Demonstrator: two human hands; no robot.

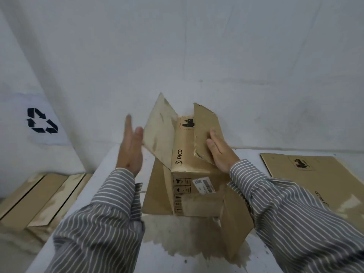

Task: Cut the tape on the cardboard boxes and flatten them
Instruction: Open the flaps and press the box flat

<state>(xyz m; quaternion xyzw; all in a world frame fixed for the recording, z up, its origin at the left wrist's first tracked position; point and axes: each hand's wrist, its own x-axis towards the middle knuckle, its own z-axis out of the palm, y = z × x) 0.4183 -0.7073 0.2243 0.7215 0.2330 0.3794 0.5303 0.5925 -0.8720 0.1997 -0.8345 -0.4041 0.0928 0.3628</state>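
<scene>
A brown PICO cardboard box (185, 154) lies on the white table (122, 160) in front of me, its end flaps spread open at both ends. My left hand (131, 146) is flat with straight fingers, its fingertips at the edge of the far left flap (160, 131). My right hand (220, 151) presses flat against the far right flap (204, 131), which is torn along its fold. Near flaps splay out on the table toward me. No knife or cutter shows.
A flattened PICO box (315, 178) lies on the table at the right. More flattened cardboard (39, 201) is stacked low at the left, beside a white bag with a recycling symbol (42, 121). A white wall stands close behind the table.
</scene>
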